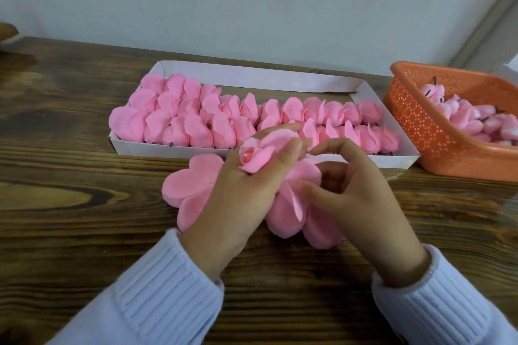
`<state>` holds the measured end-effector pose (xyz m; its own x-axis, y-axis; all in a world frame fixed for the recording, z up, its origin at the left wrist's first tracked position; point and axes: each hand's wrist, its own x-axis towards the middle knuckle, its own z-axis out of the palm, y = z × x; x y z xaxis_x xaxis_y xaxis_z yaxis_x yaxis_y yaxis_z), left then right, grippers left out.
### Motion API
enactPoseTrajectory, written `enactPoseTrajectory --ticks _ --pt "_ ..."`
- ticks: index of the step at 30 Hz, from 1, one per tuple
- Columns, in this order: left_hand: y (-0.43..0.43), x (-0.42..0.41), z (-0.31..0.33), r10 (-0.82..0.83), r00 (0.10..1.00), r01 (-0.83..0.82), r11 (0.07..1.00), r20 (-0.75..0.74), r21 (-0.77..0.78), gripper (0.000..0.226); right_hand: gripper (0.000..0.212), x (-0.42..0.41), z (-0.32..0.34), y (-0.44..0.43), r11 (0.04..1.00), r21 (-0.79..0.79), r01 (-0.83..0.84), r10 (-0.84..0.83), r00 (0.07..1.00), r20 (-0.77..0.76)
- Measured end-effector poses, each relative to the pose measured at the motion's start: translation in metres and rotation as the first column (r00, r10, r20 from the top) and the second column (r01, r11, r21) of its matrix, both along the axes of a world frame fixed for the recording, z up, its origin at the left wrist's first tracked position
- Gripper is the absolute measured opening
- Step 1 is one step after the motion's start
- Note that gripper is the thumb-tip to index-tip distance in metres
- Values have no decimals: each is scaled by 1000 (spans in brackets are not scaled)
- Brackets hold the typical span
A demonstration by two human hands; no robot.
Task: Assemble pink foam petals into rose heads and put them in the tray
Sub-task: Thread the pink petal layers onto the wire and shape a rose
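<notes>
Pink foam rose head (256, 158), part-assembled: a tight bud centre with one loose outer petal layer, held over the table's near middle, just in front of the tray (252, 75).
- Held by: left hand (246, 193), fingers curled round the base, the bud standing up between them.
- Right hand (356, 190): fingers curled, thumb tip at a raised edge of the petal sheets (190, 185). Whether it truly pinches that edge cannot be told.
- Petal sheets: flower-shaped layers, stacked flat on the wooden table (70, 176) under both hands.
- Tray: white card, holding rows of finished rose heads (196, 120), its far strip bare.
- Basket (420, 126): orange, perforated, to the right, holding bud cores (465, 117).
- Handling, judged: very light, soft, springy, easily creased or torn at the thin edges. Best gripped low at the base under the petals, gently. Squeezing the bloom would likely crush it or unwrap the layers.
</notes>
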<state>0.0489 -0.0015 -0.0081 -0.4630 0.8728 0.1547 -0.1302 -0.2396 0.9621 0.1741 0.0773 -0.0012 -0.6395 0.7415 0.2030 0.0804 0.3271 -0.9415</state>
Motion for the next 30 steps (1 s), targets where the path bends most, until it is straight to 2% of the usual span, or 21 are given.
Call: enactPoseTrajectory --ticks 2,5,7,9,12,16,19,22,24,30 --pt "0 0 1 10 1000 -10 1000 14 -5 22 35 -1 -1 -2 994 100 39 -38 999 -14" --pt "-1 0 -1 24 999 -25 999 -31 -33 34 31 -2 0 -6 963 236 132 -106 987 -119" --pt "-2 1 -1 44 997 -47 998 -70 -39 32 25 -1 -1 -7 936 297 191 -139 972 -187" --pt "-2 2 0 27 992 -34 998 -126 -55 27 20 0 0 -8 918 319 235 -164 958 -235" --pt "-4 3 0 -83 975 71 995 -208 -65 12 18 0 1 -9 911 302 279 -189 936 -296" --pt "-6 3 -1 -135 950 117 990 -280 -80 17 19 0 4 -10 909 287 302 -198 919 -341" --pt "-5 4 1 -99 971 83 993 -218 -84 25 19 0 4 -11 935 245 258 -155 915 -371" --pt "-4 3 0 -7 998 2 996 -56 -87 42 18 -1 4 -10 972 159 172 -98 916 -390" --pt "-3 2 2 16 999 -12 996 48 -88 45 19 -2 4 -10 992 79 97 -61 927 -369" --pt "-2 2 2 6 997 1 996 83 -84 44 29 -6 -5 -11 979 -148 -139 90 951 -296"
